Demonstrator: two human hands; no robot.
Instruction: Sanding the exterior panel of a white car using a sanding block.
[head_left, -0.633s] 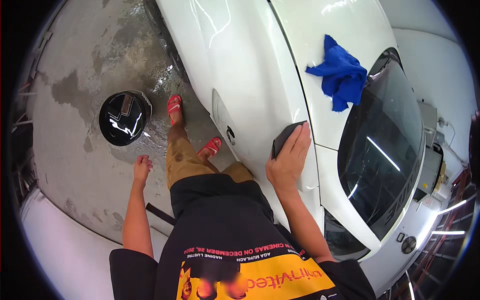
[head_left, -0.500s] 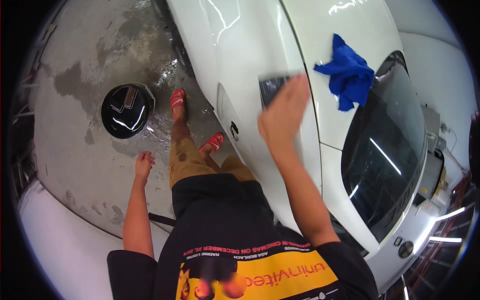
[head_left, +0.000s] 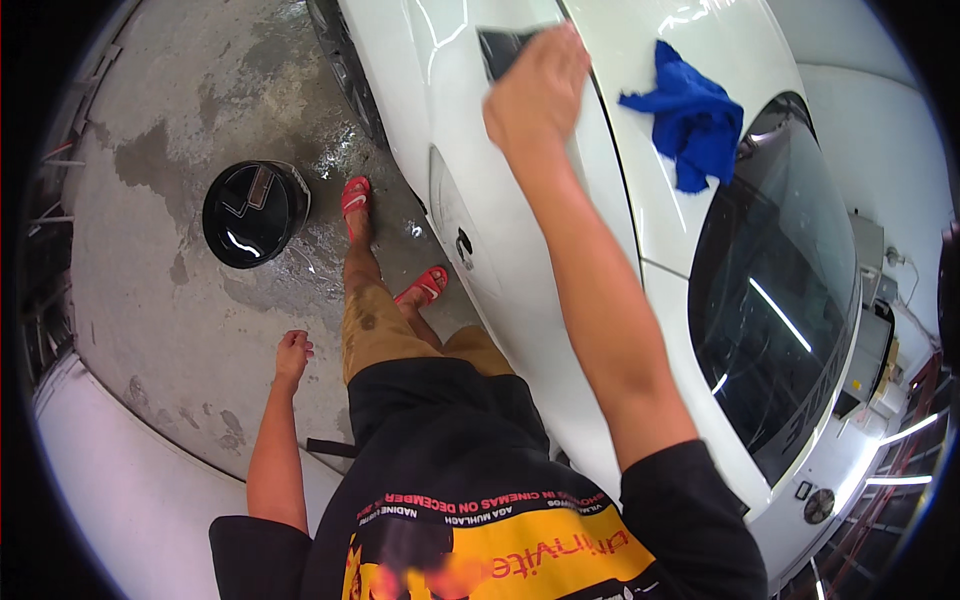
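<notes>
My right hand [head_left: 540, 95] presses a dark grey flat sheet [head_left: 502, 50] against the white car's side panel [head_left: 520, 240], just left of the dark seam. Part of the sheet shows beyond my fingers; the rest lies under the hand. Across the seam, a crumpled blue cloth [head_left: 695, 120] rests on the white car panel near the windshield, apart from my hand. My left hand [head_left: 294, 355] hangs low over the floor on the left, its fingers curled in, with nothing visible in them.
A black bucket [head_left: 250, 215] of dark liquid stands on the wet concrete floor [head_left: 170, 310]; a brown and grey flat piece shows in its top. A car wheel [head_left: 345, 75] lies ahead of my feet. To the right is the car's dark windshield [head_left: 770, 290].
My right hand has slid forward along the car panel with the dark sheet beneath it. My left hand has dropped back slightly. The cloth stays on the panel.
</notes>
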